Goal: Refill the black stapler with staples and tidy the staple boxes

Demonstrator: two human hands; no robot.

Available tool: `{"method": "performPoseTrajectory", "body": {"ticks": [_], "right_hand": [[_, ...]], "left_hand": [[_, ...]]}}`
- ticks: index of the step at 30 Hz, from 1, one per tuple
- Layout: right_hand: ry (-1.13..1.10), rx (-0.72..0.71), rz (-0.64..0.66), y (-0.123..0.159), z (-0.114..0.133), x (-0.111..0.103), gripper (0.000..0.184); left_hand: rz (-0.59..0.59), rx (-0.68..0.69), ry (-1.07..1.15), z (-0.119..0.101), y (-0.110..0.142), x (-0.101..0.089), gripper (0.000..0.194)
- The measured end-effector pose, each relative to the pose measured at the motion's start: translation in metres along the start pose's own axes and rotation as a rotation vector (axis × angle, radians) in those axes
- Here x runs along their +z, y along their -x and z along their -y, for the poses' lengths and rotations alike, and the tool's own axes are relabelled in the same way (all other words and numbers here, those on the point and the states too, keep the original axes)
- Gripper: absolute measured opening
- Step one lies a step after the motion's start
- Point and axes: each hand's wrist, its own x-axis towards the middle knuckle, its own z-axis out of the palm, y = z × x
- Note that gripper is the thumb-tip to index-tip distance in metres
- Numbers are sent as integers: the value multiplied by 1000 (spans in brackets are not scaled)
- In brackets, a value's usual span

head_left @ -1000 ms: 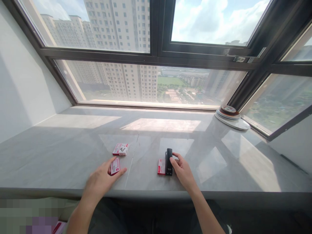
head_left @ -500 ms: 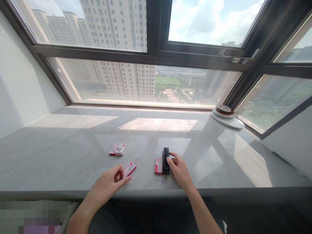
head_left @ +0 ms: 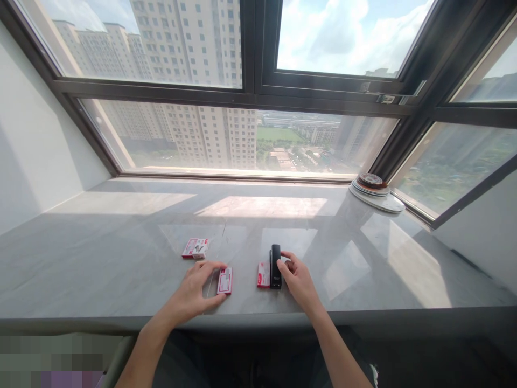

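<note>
On the grey stone sill (head_left: 121,269) lie three small red-and-white boxes and a black stapler (head_left: 276,258). My left hand (head_left: 196,291) rests on the sill with thumb and fingers around one small box (head_left: 225,281), which lies flat near the front edge. My right hand (head_left: 297,277) is at the stapler's right side, fingertips touching it. A second small box (head_left: 263,274) lies right against the stapler's left side. The third box (head_left: 195,248) sits farther back on the left, apart from both hands.
A stack of round plates or coasters (head_left: 375,191) sits at the far right corner by the window frame. A wide window runs along the back of the sill, a white wall (head_left: 36,145) stands at the left, and the sill's front edge is just below my hands.
My left hand carried the small box to the right and set it flat on the sill, closer to the stapler. My right hand stayed at the stapler.
</note>
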Motion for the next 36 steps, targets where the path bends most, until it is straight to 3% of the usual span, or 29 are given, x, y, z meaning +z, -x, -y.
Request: {"method": "performPoseTrajectory", "body": {"ticks": [8, 14, 20, 24, 27, 29, 31, 34, 36], "right_hand": [[57, -61, 17, 4, -1, 0, 56], [88, -91, 28, 4, -6, 1, 56], [100, -118, 37, 3, -5, 1, 55], [88, -103, 31, 3, -6, 0, 55], [77, -90, 22, 4, -6, 0, 57], [70, -82, 17, 4, -5, 0, 57], [65, -76, 10, 4, -4, 0, 59], [63, -77, 6, 4, -3, 0, 60], [64, -75, 9, 3, -4, 1, 59]], "left_hand": [[-119, 30, 125, -21, -20, 20, 54], [-28, 143, 333, -60, -51, 37, 60], [-28, 144, 334, -79, -63, 61, 68], [-67, 181, 332, -84, -60, 51, 69], [-244, 65, 263, -62, -55, 23, 43], [-426, -97, 169, -29, -50, 0, 40], [-524, -246, 33, 13, -43, -20, 43], [-410, -307, -138, 70, -27, -34, 45], [-321, -281, -153, 90, -15, -33, 44]]}}
